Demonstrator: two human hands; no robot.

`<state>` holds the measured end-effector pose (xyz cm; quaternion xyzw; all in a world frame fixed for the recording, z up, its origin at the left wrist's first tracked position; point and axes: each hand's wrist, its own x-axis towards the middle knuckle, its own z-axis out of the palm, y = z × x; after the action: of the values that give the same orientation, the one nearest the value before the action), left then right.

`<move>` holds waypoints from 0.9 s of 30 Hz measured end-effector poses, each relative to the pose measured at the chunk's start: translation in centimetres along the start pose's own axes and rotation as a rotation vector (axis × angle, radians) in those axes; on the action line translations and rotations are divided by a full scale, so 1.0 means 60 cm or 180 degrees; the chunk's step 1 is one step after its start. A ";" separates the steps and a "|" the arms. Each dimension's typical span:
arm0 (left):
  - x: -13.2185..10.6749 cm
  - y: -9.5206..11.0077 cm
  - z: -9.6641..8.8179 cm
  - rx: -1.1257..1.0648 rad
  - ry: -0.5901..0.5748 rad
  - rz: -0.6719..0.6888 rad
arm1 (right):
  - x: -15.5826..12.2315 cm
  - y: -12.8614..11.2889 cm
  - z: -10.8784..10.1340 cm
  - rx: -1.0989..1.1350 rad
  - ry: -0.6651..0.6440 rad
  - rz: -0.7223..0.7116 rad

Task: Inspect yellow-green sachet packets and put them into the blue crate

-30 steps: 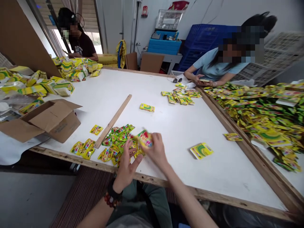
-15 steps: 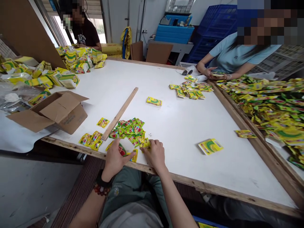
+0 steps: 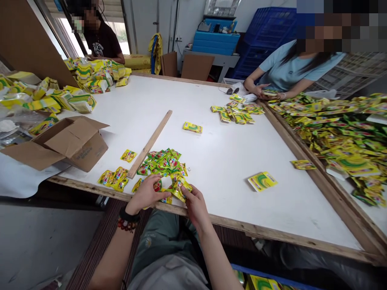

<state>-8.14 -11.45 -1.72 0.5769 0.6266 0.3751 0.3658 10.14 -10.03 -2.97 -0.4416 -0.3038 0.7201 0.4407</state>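
Observation:
My left hand [image 3: 147, 194] is closed around a small carton [image 3: 157, 185] with a watermelon picture and a white flap, near the table's front edge. Yellow candy packets [image 3: 179, 188] are pinched between the thumb and fingers of my right hand [image 3: 196, 204], close to the carton's right side. How many packets it grips I cannot tell. Just beyond both hands lies a heap of green packets [image 3: 165, 161] with some yellow ones. More yellow packets [image 3: 116, 178] lie to the left, by a wooden strip [image 3: 151, 141].
An open cardboard box [image 3: 77, 141] stands at left. Flat yellow cartons [image 3: 262, 181] lie on the white table [image 3: 229, 161]. A wooden rail [image 3: 317, 177] borders a large packet pile [image 3: 338, 137] at right. Two other people sit across the table, one handling a carton.
My right hand has lifted yellow packets from the table beside the heap and turned, bringing them toward the carton. My left hand keeps its hold. The view has shifted slightly.

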 end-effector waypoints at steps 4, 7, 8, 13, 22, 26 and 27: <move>-0.005 0.016 -0.001 -0.0800 -0.0359 -0.0331 | -0.008 0.012 0.025 0.0703 0.0231 -0.0019; -0.015 0.030 0.021 -0.1399 0.0079 -0.0623 | -0.010 0.019 0.036 0.0771 0.0480 -0.0359; -0.020 0.033 0.033 -0.1600 0.0257 -0.0675 | -0.011 0.020 0.038 0.0709 0.0549 -0.0495; -0.039 0.047 0.091 -0.1988 0.0695 -0.0548 | -0.020 0.017 0.036 0.0324 0.0546 -0.0755; -0.051 0.077 0.114 -0.1024 0.0754 0.0345 | -0.018 0.012 0.021 -0.0287 0.0371 -0.0850; -0.049 0.072 0.110 -0.0378 0.0750 0.0273 | -0.017 -0.019 -0.017 -0.0273 0.0559 -0.0981; -0.046 0.070 0.108 -0.0154 0.0834 0.0294 | -0.022 -0.033 -0.026 -0.0244 0.0679 -0.1095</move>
<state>-0.28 -13.68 -0.82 0.5423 0.6326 0.4787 0.2769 12.59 -10.30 -1.51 -0.4734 -0.3535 0.5712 0.5698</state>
